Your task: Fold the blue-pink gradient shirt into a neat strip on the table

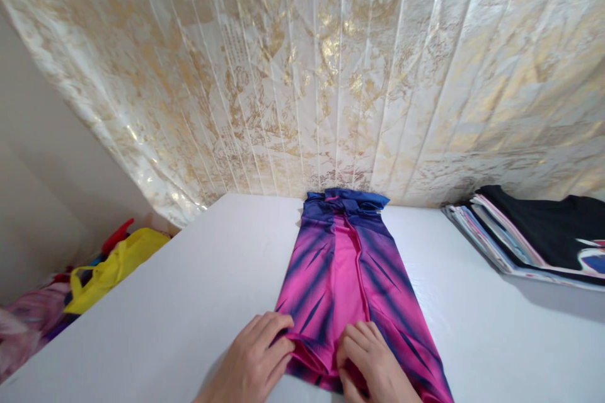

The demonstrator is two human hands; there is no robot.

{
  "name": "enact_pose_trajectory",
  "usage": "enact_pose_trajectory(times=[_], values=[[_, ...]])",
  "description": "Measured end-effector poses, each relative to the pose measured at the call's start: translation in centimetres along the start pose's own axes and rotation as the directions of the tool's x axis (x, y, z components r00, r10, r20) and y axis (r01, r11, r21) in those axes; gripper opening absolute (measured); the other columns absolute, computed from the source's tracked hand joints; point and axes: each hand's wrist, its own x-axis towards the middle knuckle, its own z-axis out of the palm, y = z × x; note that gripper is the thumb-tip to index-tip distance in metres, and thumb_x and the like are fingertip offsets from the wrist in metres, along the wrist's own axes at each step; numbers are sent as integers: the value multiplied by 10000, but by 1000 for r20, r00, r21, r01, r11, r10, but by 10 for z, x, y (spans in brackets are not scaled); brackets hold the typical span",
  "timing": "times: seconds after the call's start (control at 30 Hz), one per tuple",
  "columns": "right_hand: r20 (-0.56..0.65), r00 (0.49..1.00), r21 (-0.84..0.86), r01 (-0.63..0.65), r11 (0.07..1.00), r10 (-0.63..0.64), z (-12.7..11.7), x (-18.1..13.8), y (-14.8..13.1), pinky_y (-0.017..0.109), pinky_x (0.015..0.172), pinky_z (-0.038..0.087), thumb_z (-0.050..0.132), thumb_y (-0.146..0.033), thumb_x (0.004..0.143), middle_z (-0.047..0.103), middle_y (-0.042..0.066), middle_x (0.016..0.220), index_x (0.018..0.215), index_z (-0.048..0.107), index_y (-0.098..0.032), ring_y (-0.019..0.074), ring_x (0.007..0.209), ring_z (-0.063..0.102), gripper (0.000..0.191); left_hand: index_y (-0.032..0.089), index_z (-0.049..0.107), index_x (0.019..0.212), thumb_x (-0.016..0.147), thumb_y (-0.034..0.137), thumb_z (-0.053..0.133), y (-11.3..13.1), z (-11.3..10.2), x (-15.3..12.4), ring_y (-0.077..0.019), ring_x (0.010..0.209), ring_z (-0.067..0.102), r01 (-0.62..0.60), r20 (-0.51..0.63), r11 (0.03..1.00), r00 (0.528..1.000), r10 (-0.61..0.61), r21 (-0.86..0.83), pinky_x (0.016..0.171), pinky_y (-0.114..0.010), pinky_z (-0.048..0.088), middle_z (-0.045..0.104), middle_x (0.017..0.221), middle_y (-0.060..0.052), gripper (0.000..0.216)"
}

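A pink and dark blue patterned garment (pixel 347 264), its kind not certain, lies lengthwise on the white table (pixel 212 277). Both its sides are folded inward, and a plain pink strip shows down the middle. My left hand (pixel 258 352) pinches the left part of the near edge, which is lifted a little off the layer below. Further right, my right hand (pixel 368 356) has its fingers curled round the same edge near the centre. The garment's dark blue far end (pixel 347 201) is bunched near the back of the table.
A stack of folded clothes (pixel 534 233) with a black shirt on top sits at the table's right back. Beyond the left edge are a yellow garment (pixel 113 264) and a pink cloth (pixel 35 327). A gold-patterned white curtain (pixel 302 75) hangs behind the table.
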Motion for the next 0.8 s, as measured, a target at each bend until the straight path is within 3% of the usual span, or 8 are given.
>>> enact_pose_trajectory(times=[0.23,0.43,0.7,0.8], values=[[-72,991,26,116,993,-114,1,-2,1,288,695,354,502,24,637,572,-19,755,778,461,-215,151,734,523,281,172,609,978,1036,173,326,0,-4,-13,-224,996,610,-116,7,988,993,116,101,856,-348,516,652,1129,-91,289],[-154,928,-152,316,937,-338,16,-4,3,308,766,335,483,-19,792,553,-42,692,731,431,-217,136,677,480,213,176,589,956,980,108,356,1,0,-18,-225,1008,634,-80,28,993,997,78,85,894,-344,538,666,1125,-91,244],[-123,933,-121,324,938,-338,15,-7,2,289,789,352,470,-90,894,564,-34,717,756,468,-220,134,706,489,190,187,585,912,857,12,433,9,-9,-24,-194,1187,580,-103,-37,993,994,105,57,1051,-288,463,632,1237,-95,238],[-48,933,-49,355,934,-357,9,-6,1,290,769,356,460,-114,922,576,-30,731,763,467,-220,136,714,488,192,192,588,898,810,-7,443,10,-11,-29,-200,1238,553,-128,1,991,992,129,45,1090,-318,437,646,1220,-87,262]])
